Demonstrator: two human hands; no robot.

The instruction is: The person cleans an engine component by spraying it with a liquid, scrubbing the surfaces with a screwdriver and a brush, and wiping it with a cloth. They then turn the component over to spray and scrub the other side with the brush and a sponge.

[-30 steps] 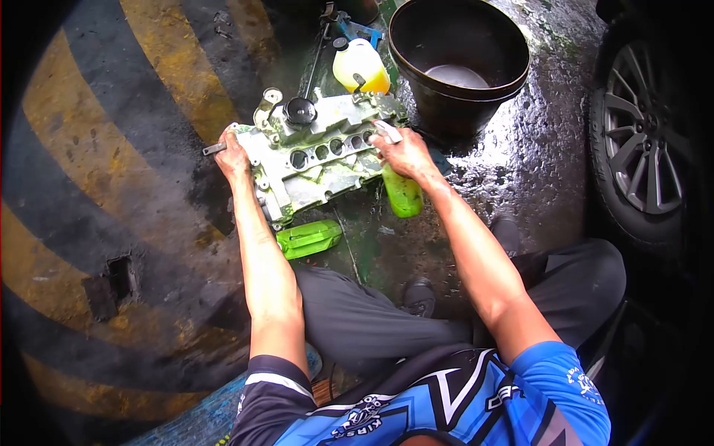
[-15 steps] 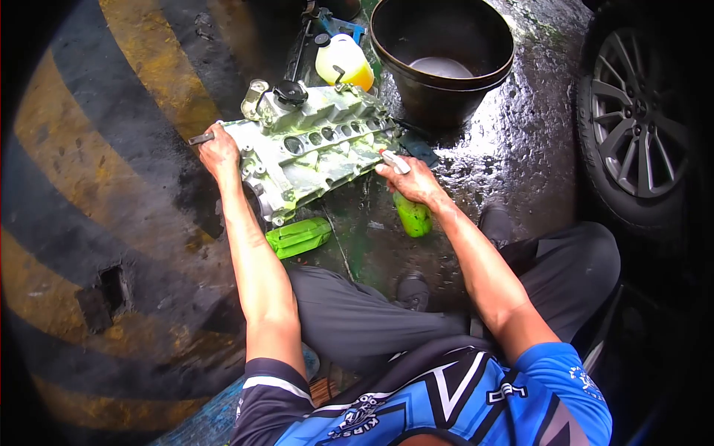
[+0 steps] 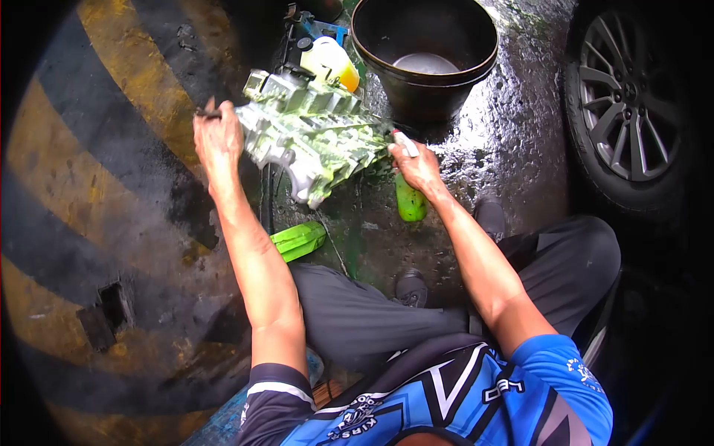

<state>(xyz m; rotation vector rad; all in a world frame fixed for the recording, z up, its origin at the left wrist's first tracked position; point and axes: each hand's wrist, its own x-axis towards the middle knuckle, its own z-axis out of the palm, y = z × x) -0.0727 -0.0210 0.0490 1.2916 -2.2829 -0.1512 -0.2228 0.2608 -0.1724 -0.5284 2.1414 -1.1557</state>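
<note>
A silvery engine valve cover (image 3: 312, 126), wet with yellow-green foam, is tilted on its side in front of me, partly blurred. My left hand (image 3: 218, 141) grips its left end, and a short dark handle (image 3: 208, 114) sticks out between the fingers; the rest of that tool is hidden. In my right hand (image 3: 418, 168) is a spray bottle (image 3: 410, 199) of green liquid, its white and red nozzle pointing at the cover's right end. Below the cover, a green plastic container (image 3: 299, 241) lies on the floor.
A large black bucket (image 3: 424, 67) stands beyond the cover. Beside it is a whitish jug (image 3: 329, 61) with yellow liquid. At right is a car wheel (image 3: 628, 97). The dark floor (image 3: 513, 89) is wet, with yellow and black stripes at left.
The valve cover has been rolled up onto its side, showing a different face. My left hand has turned and risen slightly with it. The spray bottle has shifted only slightly.
</note>
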